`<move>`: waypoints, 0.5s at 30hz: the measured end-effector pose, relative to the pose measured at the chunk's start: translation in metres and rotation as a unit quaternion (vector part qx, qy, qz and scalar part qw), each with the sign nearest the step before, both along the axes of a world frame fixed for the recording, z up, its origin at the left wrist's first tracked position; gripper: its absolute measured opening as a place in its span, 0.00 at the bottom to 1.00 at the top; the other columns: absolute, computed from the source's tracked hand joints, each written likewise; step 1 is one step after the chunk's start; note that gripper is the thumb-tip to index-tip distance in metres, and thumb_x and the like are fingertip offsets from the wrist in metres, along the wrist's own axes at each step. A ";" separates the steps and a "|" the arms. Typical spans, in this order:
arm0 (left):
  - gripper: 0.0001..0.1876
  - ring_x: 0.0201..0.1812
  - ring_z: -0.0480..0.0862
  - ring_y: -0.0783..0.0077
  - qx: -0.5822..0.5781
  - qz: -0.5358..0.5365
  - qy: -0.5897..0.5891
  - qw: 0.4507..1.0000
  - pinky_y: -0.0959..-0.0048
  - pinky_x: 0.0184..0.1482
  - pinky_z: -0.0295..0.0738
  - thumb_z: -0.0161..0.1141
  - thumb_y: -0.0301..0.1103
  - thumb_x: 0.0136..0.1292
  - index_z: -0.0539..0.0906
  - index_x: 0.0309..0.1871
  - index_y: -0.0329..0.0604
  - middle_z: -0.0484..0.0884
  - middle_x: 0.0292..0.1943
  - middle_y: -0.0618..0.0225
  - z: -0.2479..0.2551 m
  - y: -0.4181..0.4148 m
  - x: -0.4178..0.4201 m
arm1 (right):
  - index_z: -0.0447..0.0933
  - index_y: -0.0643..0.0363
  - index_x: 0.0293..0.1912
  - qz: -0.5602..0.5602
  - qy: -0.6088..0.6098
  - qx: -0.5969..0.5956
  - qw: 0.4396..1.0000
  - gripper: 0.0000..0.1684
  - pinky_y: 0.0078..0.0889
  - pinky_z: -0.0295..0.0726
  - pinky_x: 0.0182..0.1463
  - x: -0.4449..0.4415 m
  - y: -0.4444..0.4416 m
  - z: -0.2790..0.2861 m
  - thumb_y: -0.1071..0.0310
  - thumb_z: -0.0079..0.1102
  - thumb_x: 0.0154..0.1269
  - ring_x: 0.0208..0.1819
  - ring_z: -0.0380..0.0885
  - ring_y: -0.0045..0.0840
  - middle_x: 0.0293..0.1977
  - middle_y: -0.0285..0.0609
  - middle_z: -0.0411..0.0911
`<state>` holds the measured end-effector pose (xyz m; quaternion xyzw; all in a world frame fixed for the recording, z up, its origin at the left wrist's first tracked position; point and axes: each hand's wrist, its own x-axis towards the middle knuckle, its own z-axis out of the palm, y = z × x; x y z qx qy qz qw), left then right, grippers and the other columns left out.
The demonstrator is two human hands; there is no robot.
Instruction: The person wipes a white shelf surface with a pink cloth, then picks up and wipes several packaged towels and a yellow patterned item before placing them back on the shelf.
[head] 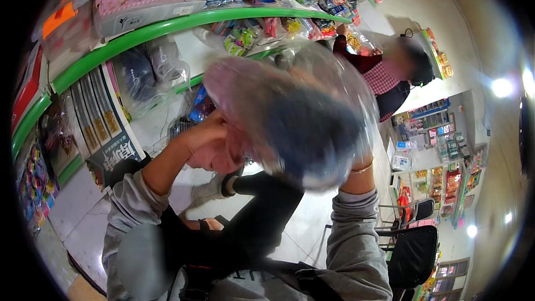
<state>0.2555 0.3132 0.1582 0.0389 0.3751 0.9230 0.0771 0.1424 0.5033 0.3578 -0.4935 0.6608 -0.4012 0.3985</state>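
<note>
A large clear plastic bag [355, 79], blurred by motion, is raised in front of me. Inside it are soft-looking bundles, a dark blue one [313, 129] and a pinkish one [234, 79]. My left hand [209, 133] grips the bag's left side, and a pink piece [217, 156] shows just below the fingers. At the bag's right side, my right wrist [363, 166] with a bracelet comes up against it. Most of my right hand is hidden behind the plastic.
Green-edged shelves [167, 29] with packaged goods curve along the left and top. A wrapped dark blue bundle [136, 71] sits on the lower shelf beside a grey one [165, 58]. At right, a person [382, 75] reaches toward the shelf. Black chairs [411, 255] stand lower right.
</note>
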 end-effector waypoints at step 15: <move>0.25 0.54 0.76 0.73 -0.133 0.064 0.017 0.989 0.73 0.57 0.70 0.60 0.33 0.59 0.70 0.60 0.37 0.76 0.54 0.64 -0.007 0.021 0.002 | 0.60 0.63 0.65 -0.084 -0.329 -0.068 0.938 0.30 0.33 0.62 0.65 0.005 0.055 -0.135 0.56 0.44 0.71 0.62 0.64 0.30 0.64 0.45 0.62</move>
